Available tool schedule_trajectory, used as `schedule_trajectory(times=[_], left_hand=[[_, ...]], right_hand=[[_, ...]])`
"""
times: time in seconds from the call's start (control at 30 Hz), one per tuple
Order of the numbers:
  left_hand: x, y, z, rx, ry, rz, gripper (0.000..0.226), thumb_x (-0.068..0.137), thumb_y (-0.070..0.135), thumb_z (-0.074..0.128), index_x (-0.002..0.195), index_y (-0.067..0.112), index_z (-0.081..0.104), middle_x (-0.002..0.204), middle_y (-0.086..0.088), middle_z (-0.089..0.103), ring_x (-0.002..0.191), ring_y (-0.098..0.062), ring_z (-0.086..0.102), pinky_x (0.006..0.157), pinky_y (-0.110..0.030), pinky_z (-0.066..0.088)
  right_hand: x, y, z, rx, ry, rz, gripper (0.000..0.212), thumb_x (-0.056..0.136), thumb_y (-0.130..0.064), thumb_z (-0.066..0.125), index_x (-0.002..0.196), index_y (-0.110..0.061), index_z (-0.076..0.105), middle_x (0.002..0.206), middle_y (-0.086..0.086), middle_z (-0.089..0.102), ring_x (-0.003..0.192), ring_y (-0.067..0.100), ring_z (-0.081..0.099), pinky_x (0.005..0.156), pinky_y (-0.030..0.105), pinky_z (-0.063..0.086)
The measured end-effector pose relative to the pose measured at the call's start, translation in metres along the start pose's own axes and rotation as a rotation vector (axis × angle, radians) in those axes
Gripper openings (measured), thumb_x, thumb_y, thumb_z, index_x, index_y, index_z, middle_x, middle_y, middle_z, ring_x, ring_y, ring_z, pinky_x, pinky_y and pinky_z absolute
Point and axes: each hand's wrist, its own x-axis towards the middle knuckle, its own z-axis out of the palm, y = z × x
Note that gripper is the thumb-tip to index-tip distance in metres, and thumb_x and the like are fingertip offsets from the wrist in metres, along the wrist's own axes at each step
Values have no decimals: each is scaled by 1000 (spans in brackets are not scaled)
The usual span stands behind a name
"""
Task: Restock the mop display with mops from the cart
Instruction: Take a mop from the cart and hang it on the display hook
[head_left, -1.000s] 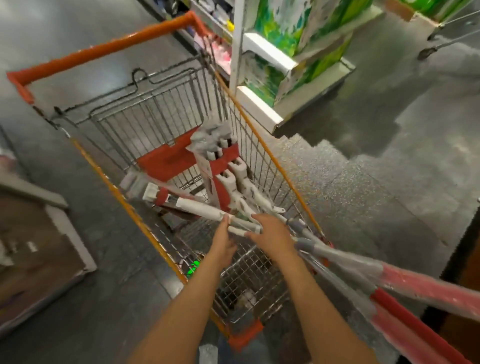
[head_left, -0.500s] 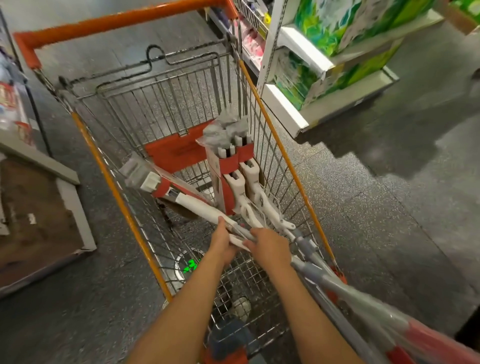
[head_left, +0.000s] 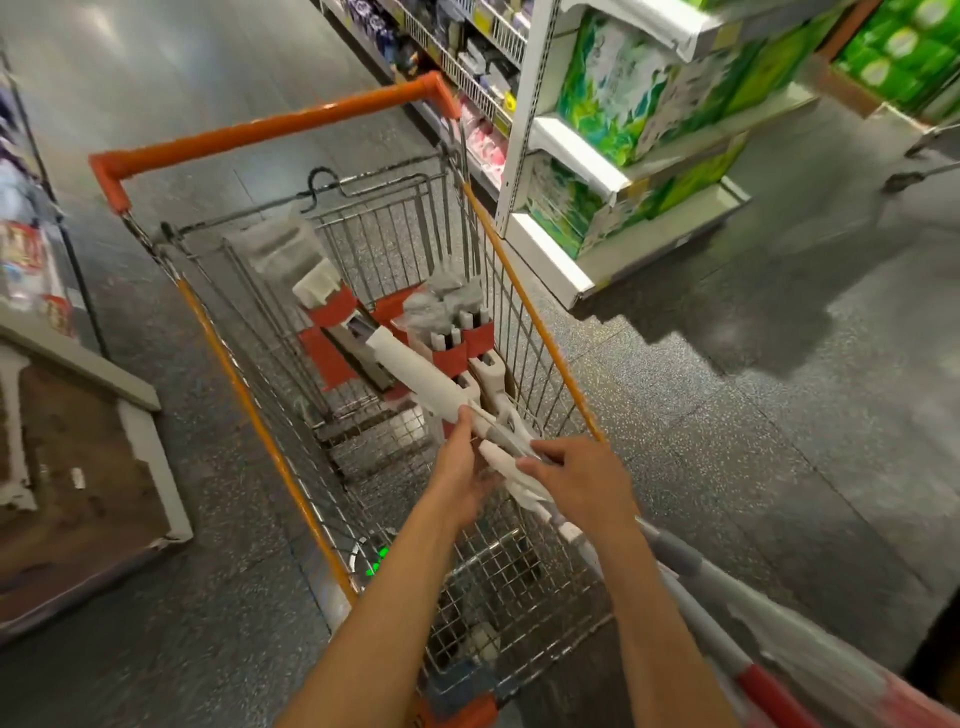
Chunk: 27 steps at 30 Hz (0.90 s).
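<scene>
Mops (head_left: 467, 332) remain in the cart (head_left: 270, 124); left hand (head_left: 460, 475) and right hand (head_left: 582, 480) grasp one mop (head_left: 415, 369), none visibly stocked.

two forearms come up from the bottom edge, bare from as far back as can be seen down to the wrists; no sleeve shows on either. the left hand (head_left: 460, 475) and the right hand (head_left: 584, 480) are bare too, gloveless, with no ring, watch or band visible. the fingers blur slightly, nails hard to make out.
</scene>
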Motion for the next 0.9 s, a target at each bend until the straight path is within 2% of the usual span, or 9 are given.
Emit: schedule_trajectory(times=[0.07, 0.17, 0.3, 0.4, 0.53, 0.63, 0.73, 0.8, 0.9], left_hand=[[-16, 11, 8, 19, -39, 27, 55, 102, 56, 43, 128, 11, 61, 116, -17, 72, 99, -30, 67, 84, -45, 57], [-38, 24, 17, 62, -45, 66, 55, 98, 58, 48, 122, 11, 65, 104, -11, 77, 91, -24, 72, 65, -36, 57], [-66, 41, 27, 128, -82, 142, 49, 97, 57, 52, 113, 14, 68, 96, -6, 79, 87, -21, 76, 63, -33, 59], [-90, 52, 33, 168, -111, 179, 45, 96, 58, 54, 105, 17, 69, 94, -7, 79, 84, -22, 77, 61, -32, 59], [-123, 68, 38, 186, -156, 224, 53, 91, 63, 57, 105, 14, 70, 91, -8, 79, 79, -20, 77, 59, -32, 58], [-146, 85, 41, 220, -181, 241, 58, 87, 66, 61, 104, 12, 72, 88, -8, 79, 74, -20, 77, 56, -31, 58], [-170, 97, 38, 239, -232, 277, 55, 86, 64, 64, 108, 14, 71, 94, -9, 78, 87, -26, 75, 55, -32, 58], [-187, 102, 32, 273, -292, 304, 52, 87, 64, 64, 106, 16, 72, 92, -5, 79, 86, -23, 75, 55, -31, 58], [-213, 107, 22, 326, -406, 324, 50, 88, 63, 62, 102, 17, 73, 92, -5, 79, 81, -19, 77, 55, -30, 58]], right_hand=[[-8, -8, -16, 14, 35, -12, 28, 89, -49, 69, 104, -27, 77, 71, -5, 71, 55, 10, 58, 59, 29, 48], [-21, -20, -36, 4, 97, -9, 28, 89, -52, 67, 90, -25, 75, 64, -5, 67, 48, 6, 49, 49, 23, 34], [-45, -39, -65, 19, 144, -29, 53, 77, -79, 58, 77, -28, 70, 61, -8, 65, 46, 4, 54, 50, 24, 42], [-66, -59, -89, -58, 195, -58, 73, 59, -95, 44, 88, -34, 71, 70, -12, 71, 53, 1, 64, 50, 22, 51], [-94, -81, -112, -62, 301, -58, 68, 68, -85, 60, 102, -28, 75, 78, -12, 75, 61, 4, 68, 53, 20, 53], [-115, -99, -122, -59, 360, -49, 69, 72, -80, 64, 112, -26, 74, 82, -13, 76, 65, 2, 70, 53, 15, 50], [-137, -115, -127, -49, 429, -42, 57, 75, -81, 59, 90, -28, 76, 68, -13, 71, 49, 0, 58, 45, 14, 36], [-154, -124, -127, -52, 479, -34, 62, 76, -83, 53, 71, -23, 69, 56, -6, 61, 42, 5, 44, 44, 18, 25], [-179, -137, -125, -57, 529, -15, 63, 80, -81, 48, 65, -21, 62, 54, 0, 55, 43, 7, 38, 46, 22, 23]])
